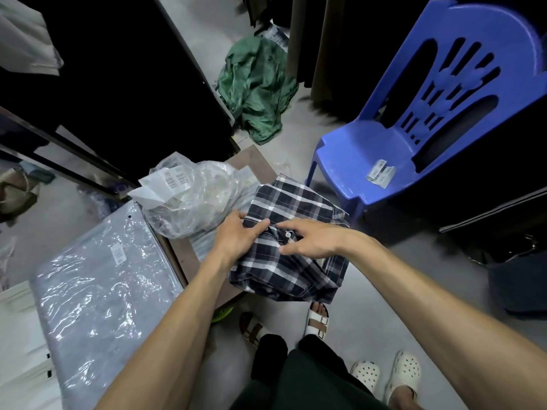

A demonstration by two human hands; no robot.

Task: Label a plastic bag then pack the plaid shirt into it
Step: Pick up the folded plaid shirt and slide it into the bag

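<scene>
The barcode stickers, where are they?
In the head view, the strip of white barcode stickers lies on the seat of the blue plastic chair, to the upper right of the folded dark plaid shirt that both hands are holding.

blue plastic chair (384, 161): far right, barcode labels (380, 173) lying on its seat | green garment (256, 87): crumpled on floor, far centre | bagged grey garment (100, 279): flat, near left, sticker on top | white perforated clogs (384, 374): near right on floor | strapped sandals (316, 321): near centre
</scene>
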